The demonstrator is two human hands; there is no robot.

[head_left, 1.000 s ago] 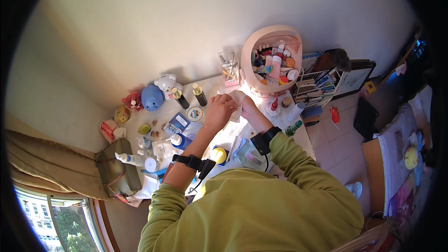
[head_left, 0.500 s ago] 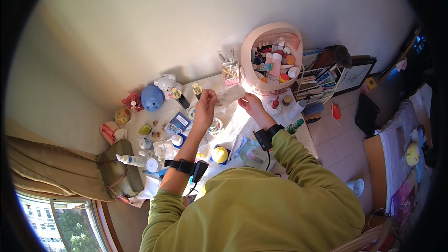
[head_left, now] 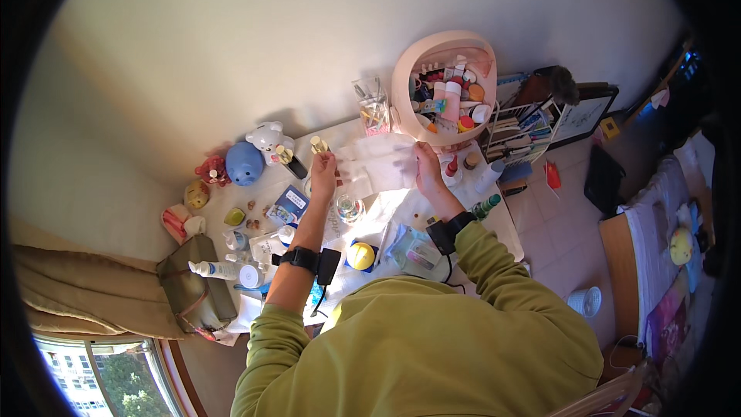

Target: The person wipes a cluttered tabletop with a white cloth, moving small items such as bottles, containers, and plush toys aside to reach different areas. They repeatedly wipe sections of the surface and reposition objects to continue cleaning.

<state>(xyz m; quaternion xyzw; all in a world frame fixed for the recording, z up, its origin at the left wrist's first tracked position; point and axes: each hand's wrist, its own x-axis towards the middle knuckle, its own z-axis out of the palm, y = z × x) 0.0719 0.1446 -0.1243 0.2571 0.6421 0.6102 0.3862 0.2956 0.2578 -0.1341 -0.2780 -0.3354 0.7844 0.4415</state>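
Note:
A thin, pale, see-through sheet [head_left: 378, 164] is spread between my two hands above the far part of the table. My left hand [head_left: 324, 175] pinches its left end, close to a dark bottle's gold cap [head_left: 319, 144]. At the other end, my right hand [head_left: 428, 168] is closed on the sheet's edge, beside a white bottle with a red top [head_left: 451, 169]. Whether the sheet is tissue or plastic film I cannot tell. A clear glass jar [head_left: 350, 208] stands below it, nearer to me.
A pink, open-fronted cosmetics case [head_left: 401, 69] full of tubes and jars stands at the back, beside a clear brush holder [head_left: 374, 108]. Piggy banks, including a blue one [head_left: 245, 164], line the left. A green bottle [head_left: 486, 206] stands by the right edge.
My hands have moved apart, the left going left and slightly down, the right going right. The pale sheet now stretches wider between them.

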